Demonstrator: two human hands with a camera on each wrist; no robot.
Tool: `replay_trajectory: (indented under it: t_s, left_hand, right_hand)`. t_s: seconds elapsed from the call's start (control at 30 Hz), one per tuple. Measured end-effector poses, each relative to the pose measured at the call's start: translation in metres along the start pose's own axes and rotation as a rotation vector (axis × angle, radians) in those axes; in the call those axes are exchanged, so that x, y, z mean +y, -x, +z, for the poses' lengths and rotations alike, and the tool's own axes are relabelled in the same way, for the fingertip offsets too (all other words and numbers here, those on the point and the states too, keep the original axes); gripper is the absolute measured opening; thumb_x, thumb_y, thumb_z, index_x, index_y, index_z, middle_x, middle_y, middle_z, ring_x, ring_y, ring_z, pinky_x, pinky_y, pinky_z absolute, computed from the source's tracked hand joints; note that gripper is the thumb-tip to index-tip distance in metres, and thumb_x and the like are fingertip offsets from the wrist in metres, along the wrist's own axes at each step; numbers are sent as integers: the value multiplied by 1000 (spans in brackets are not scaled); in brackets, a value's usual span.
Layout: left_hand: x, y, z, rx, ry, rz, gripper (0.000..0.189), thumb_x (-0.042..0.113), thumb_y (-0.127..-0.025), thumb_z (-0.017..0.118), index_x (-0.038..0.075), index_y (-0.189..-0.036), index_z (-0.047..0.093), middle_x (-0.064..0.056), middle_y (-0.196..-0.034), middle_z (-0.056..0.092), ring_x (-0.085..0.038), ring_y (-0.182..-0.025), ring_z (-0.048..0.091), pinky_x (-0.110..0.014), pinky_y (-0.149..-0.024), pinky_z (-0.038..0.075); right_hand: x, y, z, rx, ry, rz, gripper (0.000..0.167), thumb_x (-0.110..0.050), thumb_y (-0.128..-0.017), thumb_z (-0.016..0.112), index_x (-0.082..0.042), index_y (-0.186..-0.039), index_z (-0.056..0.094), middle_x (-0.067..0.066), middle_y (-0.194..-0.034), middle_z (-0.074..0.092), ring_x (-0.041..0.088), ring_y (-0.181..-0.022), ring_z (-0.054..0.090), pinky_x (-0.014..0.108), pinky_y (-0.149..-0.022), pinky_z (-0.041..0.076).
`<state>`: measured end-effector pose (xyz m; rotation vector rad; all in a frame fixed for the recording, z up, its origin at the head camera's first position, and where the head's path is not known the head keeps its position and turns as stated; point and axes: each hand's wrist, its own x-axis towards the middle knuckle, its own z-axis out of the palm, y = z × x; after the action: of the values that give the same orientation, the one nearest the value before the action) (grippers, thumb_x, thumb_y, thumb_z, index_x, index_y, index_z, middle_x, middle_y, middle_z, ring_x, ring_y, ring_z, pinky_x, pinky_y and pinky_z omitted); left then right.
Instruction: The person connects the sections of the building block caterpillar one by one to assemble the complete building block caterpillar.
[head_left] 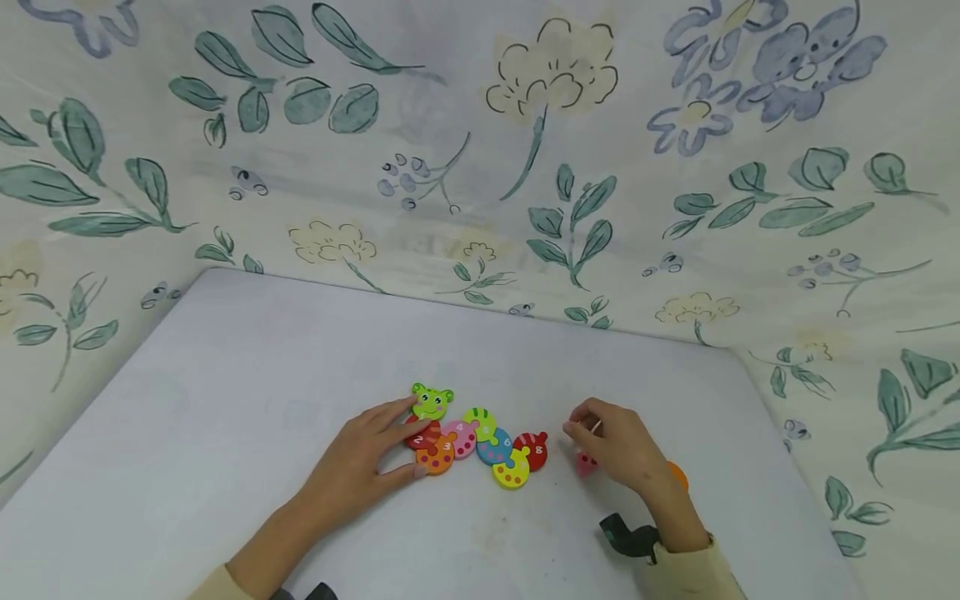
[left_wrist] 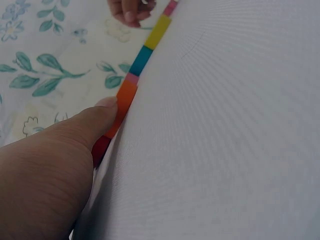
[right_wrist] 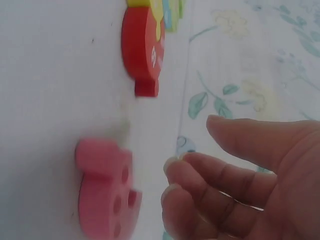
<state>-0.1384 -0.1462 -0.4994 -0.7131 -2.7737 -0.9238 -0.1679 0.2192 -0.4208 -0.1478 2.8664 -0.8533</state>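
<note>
Right wrist view: the pink piece (right_wrist: pixel 97 192) lies just below the parted, loosely bent right fingers (right_wrist: pixel 225 176).

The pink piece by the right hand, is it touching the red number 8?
Apart: the right wrist view shows bare white tabletop between the pink piece and the red number 8.

From here I have a broad free lane across the white tabletop (head_left: pixel 300 350), between the joined row of pieces (head_left: pixel 493 448) and the flowered cloth (head_left: pixel 450 192) rising beyond the far edge. The left hand (head_left: pixel 360 458) blocks the row's left end. I see a gap between the row's red end piece (head_left: pixel 534 452) and the loose pink piece (right_wrist: pixel 100 200), but the right hand (head_left: pixel 626 446) closes off the space above the pink one.
</note>
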Motion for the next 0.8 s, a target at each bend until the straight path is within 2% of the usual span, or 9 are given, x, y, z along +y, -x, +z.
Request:
replay_trajectory:
  t_s: [0.23,0.37,0.53,0.63,0.8]
  left_hand:
    - [0,0,0,-13,-1,-17,64,48,-89,82,27,-146,64,0,-163,43,-27,-147,41,-59,-115,39]
    - [0,0,2,-11,4,-16,64,47,-89,83,27,-146,63,1,-163,43,-27,-147,41,-60,-115,38]
    - [0,0,2,-7,5,-11,64,47,-89,83,26,-146,64,0,-163,43,-27,-147,41,-60,-115,38]
    - [0,0,2,-8,2,-11,64,47,-89,83,26,-146,64,0,-164,42,-27,-147,40,-59,-115,38]
    - [0,0,2,-7,-1,-9,64,46,-89,83,27,-146,63,0,-163,42,-27,-147,40,-59,-115,39]
  right_hand:
    - [14,10,-7,15,116,55,29,-24,-95,79,-5,-115,70,4,-94,64,19,-79,57,28,-60,54]
    - [18,14,-6,-22,169,110,44,-33,-91,83,-5,-121,68,6,-100,62,20,-83,57,32,-64,57]
    - [21,15,-2,-95,206,148,65,-42,-80,91,-7,-129,65,7,-108,60,21,-92,58,40,-73,61]
    - [22,16,1,-117,229,134,68,-39,-79,92,-7,-132,64,9,-113,59,22,-95,59,43,-79,62]
    - [21,17,4,-115,252,110,66,-33,-81,91,-7,-135,63,11,-115,58,21,-93,58,40,-77,62]
